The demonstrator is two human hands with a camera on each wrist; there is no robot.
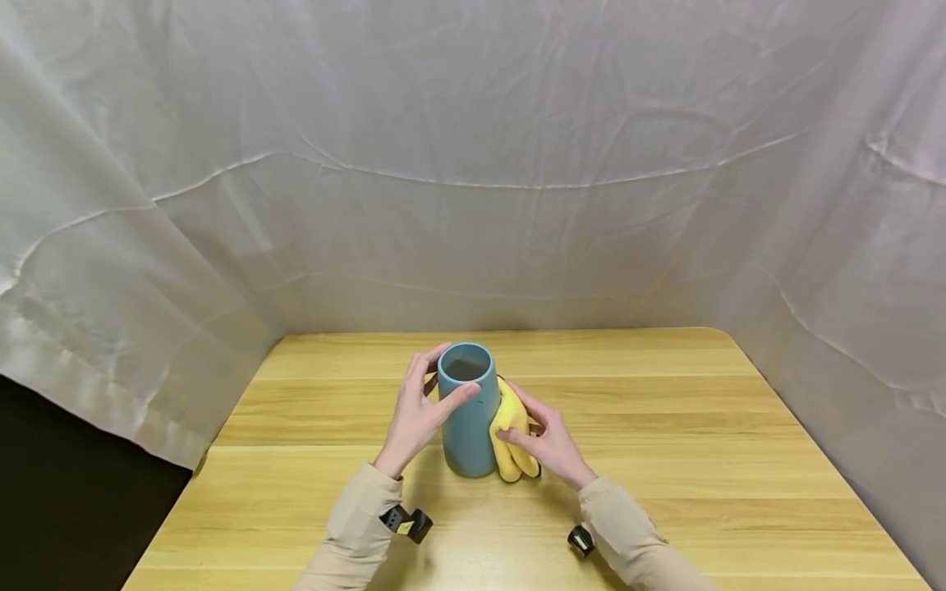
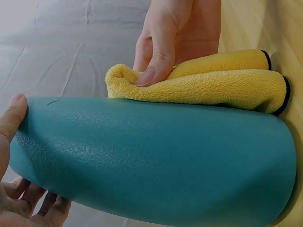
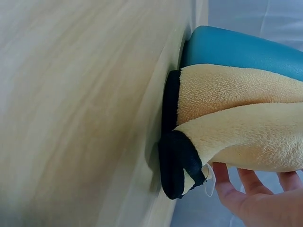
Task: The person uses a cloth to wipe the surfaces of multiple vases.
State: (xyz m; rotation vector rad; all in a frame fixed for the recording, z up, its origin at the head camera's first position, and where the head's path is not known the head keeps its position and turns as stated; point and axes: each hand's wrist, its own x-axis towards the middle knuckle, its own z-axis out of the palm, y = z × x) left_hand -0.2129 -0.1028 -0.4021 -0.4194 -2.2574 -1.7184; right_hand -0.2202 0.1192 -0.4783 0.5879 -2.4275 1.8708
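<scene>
A teal vase (image 1: 470,427), tapered toward its round open mouth, stands upright on the wooden table. Near the rim my left hand (image 1: 417,410) grips it, thumb on the front and fingers around the far side. Against the vase's right side lies a folded yellow cloth (image 1: 512,431) with black edging, bunched in my right hand (image 1: 556,447). In the left wrist view, the right thumb (image 2: 156,66) presses into the cloth's upper end. Fingers (image 3: 251,182) curl behind the cloth in the right wrist view, where its black hem hangs close to the tabletop.
The wood-grain table (image 1: 665,427) extends around both hands. Pale grey fabric (image 1: 473,246) hangs behind the table and along both sides. A dark area (image 1: 66,492) shows beyond the left edge. Small black devices (image 1: 406,523) are strapped at both wrists.
</scene>
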